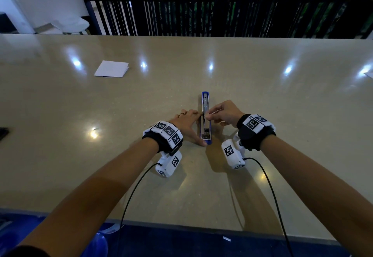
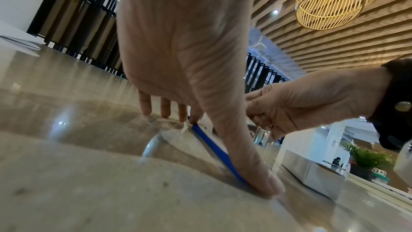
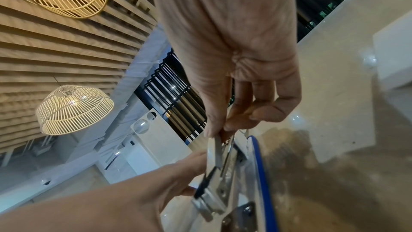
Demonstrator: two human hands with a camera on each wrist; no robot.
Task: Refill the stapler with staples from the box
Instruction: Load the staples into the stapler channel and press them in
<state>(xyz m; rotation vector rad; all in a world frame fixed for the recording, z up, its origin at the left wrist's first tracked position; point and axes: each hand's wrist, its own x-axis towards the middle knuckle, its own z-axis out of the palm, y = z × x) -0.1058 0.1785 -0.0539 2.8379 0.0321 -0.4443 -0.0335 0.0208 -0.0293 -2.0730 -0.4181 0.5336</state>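
Observation:
A blue stapler (image 1: 205, 99) lies opened flat on the beige table (image 1: 272, 99), its metal channel facing up. My left hand (image 1: 186, 124) rests flat on the table against the stapler's left side, fingers straight, thumb tip at its near end. In the left wrist view the left thumb (image 2: 245, 156) presses along the stapler's blue edge (image 2: 214, 147). My right hand (image 1: 224, 113) hovers over the channel, with thumb and forefinger pinching a thin metal strip (image 3: 215, 149). Whether that strip is loose staples or part of the stapler (image 3: 260, 165) I cannot tell.
A folded white paper (image 1: 111, 68) lies on the table at the far left. A white box-like object (image 3: 392, 55) sits on the table to the right, barely showing at the head view's right edge. Dark slatted railing runs behind the table's far edge. Cables trail from both wrists.

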